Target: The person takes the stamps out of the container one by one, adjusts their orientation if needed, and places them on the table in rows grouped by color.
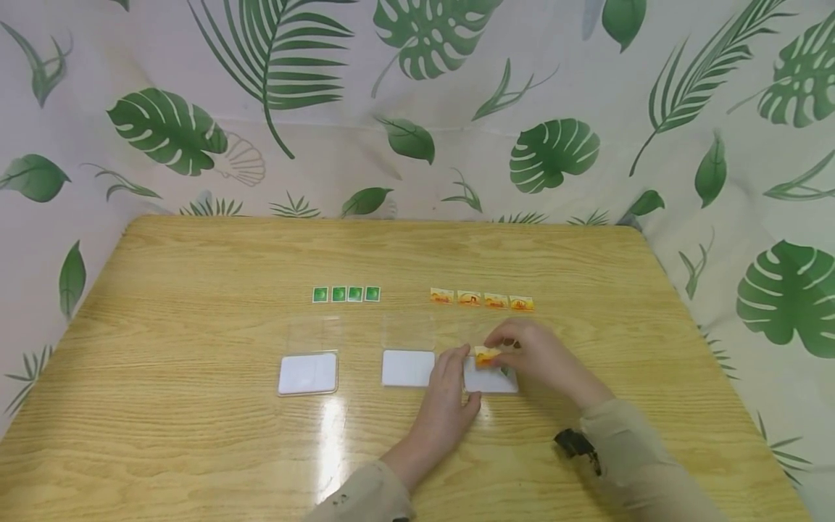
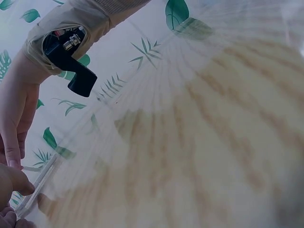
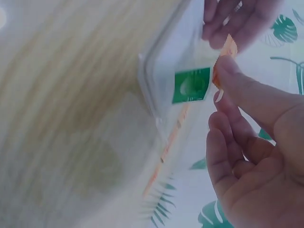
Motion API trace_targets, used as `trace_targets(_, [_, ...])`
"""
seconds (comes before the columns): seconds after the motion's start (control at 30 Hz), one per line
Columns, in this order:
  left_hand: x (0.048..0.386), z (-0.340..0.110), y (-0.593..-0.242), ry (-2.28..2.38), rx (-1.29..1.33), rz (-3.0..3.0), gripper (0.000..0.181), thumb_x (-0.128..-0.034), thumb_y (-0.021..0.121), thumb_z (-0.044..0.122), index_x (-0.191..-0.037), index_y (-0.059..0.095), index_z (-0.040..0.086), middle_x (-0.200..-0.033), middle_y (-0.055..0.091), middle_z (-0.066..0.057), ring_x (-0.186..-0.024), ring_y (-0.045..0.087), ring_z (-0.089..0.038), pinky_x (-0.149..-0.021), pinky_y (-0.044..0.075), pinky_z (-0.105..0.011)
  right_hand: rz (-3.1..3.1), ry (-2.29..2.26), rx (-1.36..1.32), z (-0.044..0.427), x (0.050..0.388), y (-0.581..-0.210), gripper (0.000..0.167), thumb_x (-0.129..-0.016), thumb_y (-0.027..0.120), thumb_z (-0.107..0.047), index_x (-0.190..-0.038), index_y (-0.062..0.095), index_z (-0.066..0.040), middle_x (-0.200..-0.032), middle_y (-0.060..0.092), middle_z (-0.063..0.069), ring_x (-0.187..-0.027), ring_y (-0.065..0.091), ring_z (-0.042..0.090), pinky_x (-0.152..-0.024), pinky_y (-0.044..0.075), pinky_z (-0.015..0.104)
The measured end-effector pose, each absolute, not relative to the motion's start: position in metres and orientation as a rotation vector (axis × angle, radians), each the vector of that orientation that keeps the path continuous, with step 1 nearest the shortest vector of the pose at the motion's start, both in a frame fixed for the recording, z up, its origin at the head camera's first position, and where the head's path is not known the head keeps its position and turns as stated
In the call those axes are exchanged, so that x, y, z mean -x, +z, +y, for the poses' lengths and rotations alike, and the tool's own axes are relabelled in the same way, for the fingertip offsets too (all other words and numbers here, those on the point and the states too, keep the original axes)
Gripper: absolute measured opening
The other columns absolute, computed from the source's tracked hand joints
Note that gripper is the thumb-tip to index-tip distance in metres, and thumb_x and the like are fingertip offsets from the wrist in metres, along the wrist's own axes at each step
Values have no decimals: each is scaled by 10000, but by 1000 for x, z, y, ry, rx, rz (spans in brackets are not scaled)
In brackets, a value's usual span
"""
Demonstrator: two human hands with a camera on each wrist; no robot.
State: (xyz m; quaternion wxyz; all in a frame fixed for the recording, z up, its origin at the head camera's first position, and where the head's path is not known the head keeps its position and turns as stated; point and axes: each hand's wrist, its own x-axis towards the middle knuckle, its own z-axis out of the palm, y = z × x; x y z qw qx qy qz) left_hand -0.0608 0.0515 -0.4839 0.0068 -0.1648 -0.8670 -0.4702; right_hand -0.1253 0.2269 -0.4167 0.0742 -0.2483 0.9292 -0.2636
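Observation:
My right hand (image 1: pixel 538 359) pinches an orange postage stamp (image 1: pixel 485 357) between thumb and fingers, over the rightmost white-filled clear case (image 1: pixel 489 383). In the right wrist view, the stamp (image 3: pixel 230 46) has a toothed edge, and a green stamp (image 3: pixel 191 85) lies on the white surface beside it. My left hand (image 1: pixel 446 402) holds that case at its left side, fingers toward the back and thumb at the front edge. Only part of the left hand (image 2: pixel 12 183) shows in the left wrist view, at the case's edge (image 2: pixel 40 183).
A middle case (image 1: pixel 407 368) and a left case (image 1: pixel 308 374) have clear lids laid back behind them. Farther back, several green stamps (image 1: pixel 338 293) and several orange stamps (image 1: pixel 468 298) lie in a row on the wooden table (image 1: pixel 196 435). A leaf-patterned cloth (image 1: pixel 457 167) hangs behind.

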Motion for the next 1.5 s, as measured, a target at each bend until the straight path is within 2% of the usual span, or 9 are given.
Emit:
trace_targets(0.37, [60,52,-484,-1453,532,-2689,674,-850,689,23,-1418,327,-8,-1380,394,-129,-1289,392,-254,-1081,349,-302,2788,-865,584,242,136,-408,212,-788,782,-126,-987,719,-89,-958,666,2,-857,560,182,-739,516,346])
trace_targets(0.63, [60,52,-485,-1445,534,-2679,679,-849,686,15,-1422,323,-11,-1367,397,-126,-1281,397,-248,-1077,354,-290,2869,-818,436,271,155,-408,231,-828,749,-137,-1026,701,-28,-1018,657,117,-909,565,270,-779,517,436])
trace_targets(1.0, [61,53,-485,-1428,529,-2684,676,-848,687,20,-1420,329,-14,-1358,406,-118,-1276,403,-239,-1075,353,-279,2924,-773,347,312,181,-420,229,-844,726,-85,-1038,679,27,-1025,647,199,-913,580,333,-784,501,475])
trace_targets(1.5, [61,53,-485,-1425,537,-2680,675,-846,684,14,-1420,329,-14,-1358,404,-119,-1275,402,-239,-1074,356,-282,2886,-679,229,328,202,-432,230,-864,706,-104,-1061,676,11,-1002,638,181,-885,556,300,-777,479,464])
